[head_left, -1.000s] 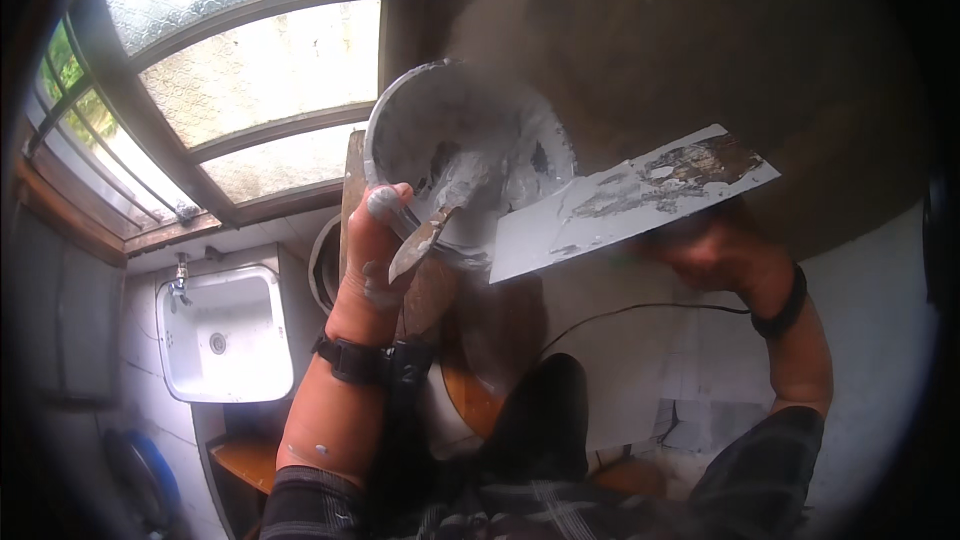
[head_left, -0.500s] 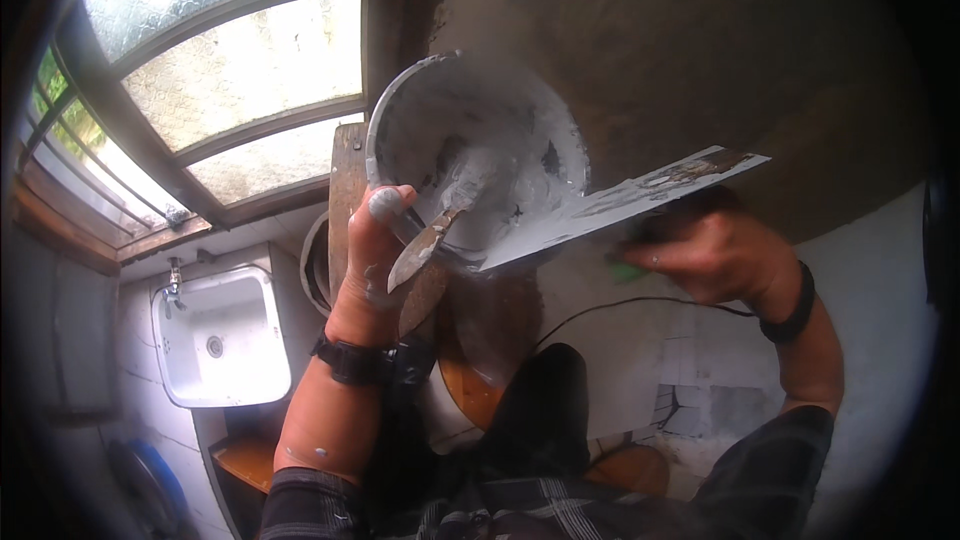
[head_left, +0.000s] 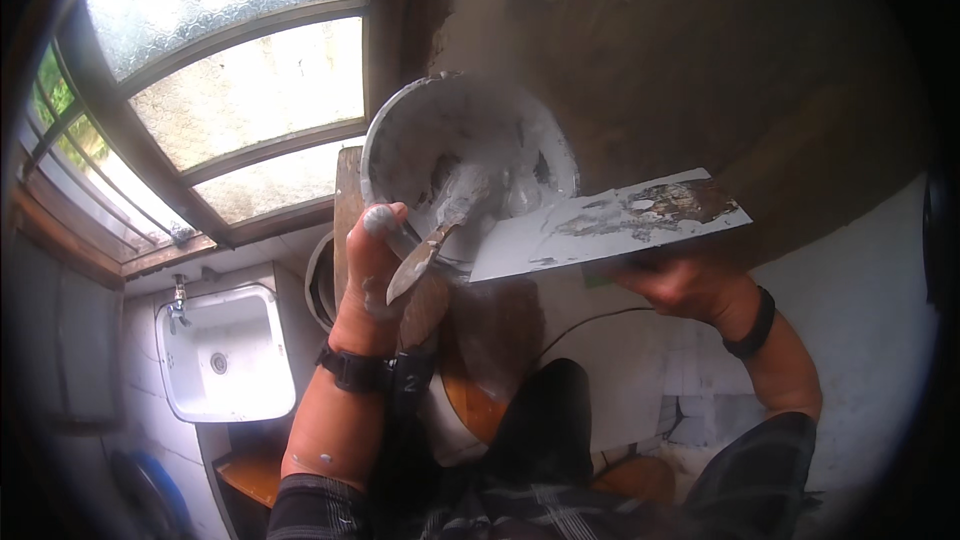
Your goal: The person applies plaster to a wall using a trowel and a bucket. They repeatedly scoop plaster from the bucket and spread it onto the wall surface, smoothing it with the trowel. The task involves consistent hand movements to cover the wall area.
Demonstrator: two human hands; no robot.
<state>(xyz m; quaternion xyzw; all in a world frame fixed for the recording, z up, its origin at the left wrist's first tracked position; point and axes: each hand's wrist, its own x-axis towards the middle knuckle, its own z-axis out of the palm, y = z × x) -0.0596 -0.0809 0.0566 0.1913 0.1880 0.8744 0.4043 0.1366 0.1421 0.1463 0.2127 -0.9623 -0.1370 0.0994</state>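
My left hand (head_left: 375, 250) is closed on the near left rim of a white bucket (head_left: 390, 105), the thumb, smeared with grey paste, lying over the edge. Inside the bucket is wet grey-white putty (head_left: 520, 190). A putty-caked tool with a pointed wooden handle (head_left: 425, 262) leans over the near rim beside that thumb. My right hand (head_left: 680, 285) is closed under a wide flat plastering trowel (head_left: 540, 240), gripping it from below; its handle is mostly hidden. The trowel's left end lies over the bucket's near right rim. Putty and dark stains mark its upper face.
A framed window (head_left: 270, 70) stands at upper left, above a white sink (head_left: 225, 350) with a tap (head_left: 178, 305). A wooden board (head_left: 348, 180) is just left of the bucket. A dark cable (head_left: 590, 316) runs below the trowel. Bare plaster wall (head_left: 700, 70) fills the upper right.
My right hand and the trowel have shifted left and down, and the trowel's face has turned more into view. The bucket sits slightly lower in the picture. My left hand keeps its hold.
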